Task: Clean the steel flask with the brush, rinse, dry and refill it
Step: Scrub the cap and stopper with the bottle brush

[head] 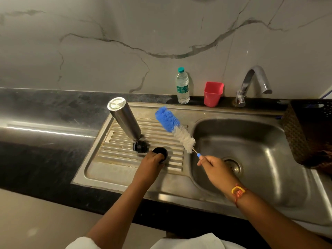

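The steel flask (124, 119) stands upside down on the ribbed drainboard (115, 159), mouth down, base up. A black inner stopper (140, 146) lies beside its mouth. My left hand (152, 161) is closed around a black round cap (160, 152) resting on the drainboard. My right hand (214, 167) grips the thin handle of the bottle brush (175, 128), whose blue and white bristles point up and to the left above the drainboard, near the sink basin's left rim.
The sink basin (251, 150) with its drain lies to the right, under a steel tap (251, 83). A plastic water bottle (182, 86) and a red cup (213, 94) stand at the back ledge. A dark woven basket (310, 132) sits at the right edge.
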Motion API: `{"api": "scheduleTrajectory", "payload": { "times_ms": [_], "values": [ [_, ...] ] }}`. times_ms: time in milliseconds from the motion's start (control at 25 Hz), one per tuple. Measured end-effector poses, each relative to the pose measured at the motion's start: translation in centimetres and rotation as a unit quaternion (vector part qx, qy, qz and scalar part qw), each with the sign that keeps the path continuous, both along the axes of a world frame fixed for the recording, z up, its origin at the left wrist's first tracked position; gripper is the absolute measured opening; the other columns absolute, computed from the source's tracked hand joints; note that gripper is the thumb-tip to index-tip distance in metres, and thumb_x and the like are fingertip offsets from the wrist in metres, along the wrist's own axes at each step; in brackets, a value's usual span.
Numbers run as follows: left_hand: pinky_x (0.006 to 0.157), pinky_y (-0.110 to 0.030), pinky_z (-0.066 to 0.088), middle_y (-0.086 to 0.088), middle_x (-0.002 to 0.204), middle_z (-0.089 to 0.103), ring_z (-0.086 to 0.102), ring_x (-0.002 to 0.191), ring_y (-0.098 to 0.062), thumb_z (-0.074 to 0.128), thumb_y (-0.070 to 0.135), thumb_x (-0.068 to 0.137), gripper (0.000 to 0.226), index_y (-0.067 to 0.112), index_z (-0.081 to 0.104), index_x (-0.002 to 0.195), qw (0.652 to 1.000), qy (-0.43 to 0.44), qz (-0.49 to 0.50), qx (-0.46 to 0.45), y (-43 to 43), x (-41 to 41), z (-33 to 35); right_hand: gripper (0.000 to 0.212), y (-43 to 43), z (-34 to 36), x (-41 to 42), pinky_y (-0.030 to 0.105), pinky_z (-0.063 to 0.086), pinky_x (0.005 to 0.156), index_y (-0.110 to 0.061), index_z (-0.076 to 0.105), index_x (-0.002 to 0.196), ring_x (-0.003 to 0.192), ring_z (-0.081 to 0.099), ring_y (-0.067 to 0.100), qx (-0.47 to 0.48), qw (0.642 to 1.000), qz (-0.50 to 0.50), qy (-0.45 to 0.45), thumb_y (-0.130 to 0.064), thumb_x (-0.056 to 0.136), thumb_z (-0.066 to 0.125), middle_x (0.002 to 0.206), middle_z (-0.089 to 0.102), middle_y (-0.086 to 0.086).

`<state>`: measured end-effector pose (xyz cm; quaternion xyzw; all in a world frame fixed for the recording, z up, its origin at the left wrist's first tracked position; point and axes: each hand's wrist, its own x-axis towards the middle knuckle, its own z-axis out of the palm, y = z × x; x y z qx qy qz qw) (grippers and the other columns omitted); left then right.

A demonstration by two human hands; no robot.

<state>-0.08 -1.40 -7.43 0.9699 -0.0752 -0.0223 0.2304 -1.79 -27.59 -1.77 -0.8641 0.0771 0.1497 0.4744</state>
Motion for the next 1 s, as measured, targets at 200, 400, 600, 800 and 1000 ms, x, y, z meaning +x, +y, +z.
{"api": "scheduleTrajectory", "payload": {
  "times_ms": [200,400,600,800,1000],
  "values": [
    [0.101,-0.046,0.050,-0.014,0.116,0.069,0.062,0.113,-0.034,0.080,0.011,0.085,0.027,0.006,0.068,0.110,0.999,-0.044,-0.007,0.000,0.6,-0.7,0.0,0.035,0.4,-0.3,0.4,0.030,0.040,0.058,-0.026,0.068,0.082,0.061,0.054,0.023,-0.015,1.000,0.018,0.005,-0.045,0.101,0.045,0.068,0.060,0.010],
    [0.092,-0.041,0.051,-0.019,0.120,0.062,0.057,0.110,-0.032,0.063,0.005,0.098,0.027,0.001,0.064,0.125,0.977,-0.136,0.157,-0.049,2.6,1.1,2.2,0.035,0.5,-0.3,0.7,0.032,0.043,0.062,-0.026,0.068,0.083,0.068,0.059,0.028,-0.022,0.999,0.035,0.003,-0.044,0.102,0.044,0.073,0.064,0.012],
    [0.112,-0.044,0.039,-0.016,0.147,0.053,0.045,0.136,-0.035,0.072,0.014,0.092,0.056,0.007,0.055,0.144,0.991,0.005,0.097,0.088,5.9,4.2,2.3,0.036,0.5,-0.3,0.8,0.032,0.041,0.061,-0.028,0.068,0.082,0.066,0.057,0.027,-0.023,0.999,0.030,0.015,-0.047,0.101,0.043,0.069,0.060,0.010],
    [0.113,-0.046,0.041,-0.014,0.149,0.052,0.046,0.136,-0.036,0.080,0.017,0.086,0.067,0.011,0.051,0.147,0.993,0.047,0.062,0.091,6.5,5.2,1.6,0.036,0.2,-0.2,0.5,0.032,0.041,0.062,-0.027,0.068,0.083,0.067,0.057,0.027,-0.020,0.999,0.023,0.017,-0.046,0.101,0.043,0.072,0.062,0.011],
    [0.104,-0.042,0.049,-0.014,0.140,0.056,0.055,0.126,-0.034,0.080,0.017,0.087,0.061,0.009,0.055,0.142,0.996,0.000,0.078,0.043,6.7,4.7,1.6,0.036,-0.1,-0.2,0.3,0.032,0.039,0.060,-0.027,0.068,0.083,0.061,0.050,0.020,-0.016,0.999,0.011,0.028,-0.046,0.101,0.044,0.064,0.053,0.004]
  ]
}}
